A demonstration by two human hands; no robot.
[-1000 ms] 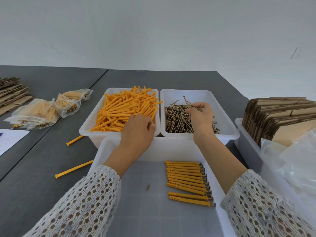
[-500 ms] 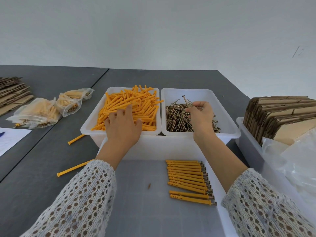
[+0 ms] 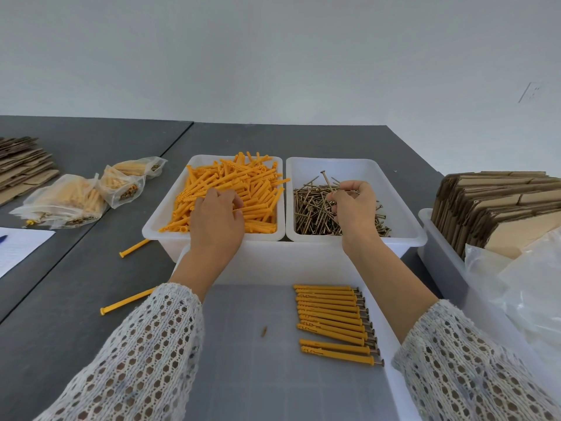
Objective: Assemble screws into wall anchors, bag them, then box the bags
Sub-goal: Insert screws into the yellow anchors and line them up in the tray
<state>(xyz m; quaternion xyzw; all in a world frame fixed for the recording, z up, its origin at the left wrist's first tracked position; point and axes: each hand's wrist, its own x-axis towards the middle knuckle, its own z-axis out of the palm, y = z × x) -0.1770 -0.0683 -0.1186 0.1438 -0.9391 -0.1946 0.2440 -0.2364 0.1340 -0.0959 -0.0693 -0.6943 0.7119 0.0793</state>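
Anchors (image 3: pixel 230 196) and screws (image 3: pixel 318 208) fill bins on seemingly grey tabletop (image 3: pixel 76 299).

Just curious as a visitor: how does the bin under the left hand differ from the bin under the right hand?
The left bin is heaped with orange plastic wall anchors, piled above its rim; the right bin holds thin brownish metal screws lying low, with bare white floor showing at the back. The left hand reaches into the anchors; the right hand pinches screws. Both bins are white, rectangular, side by side.
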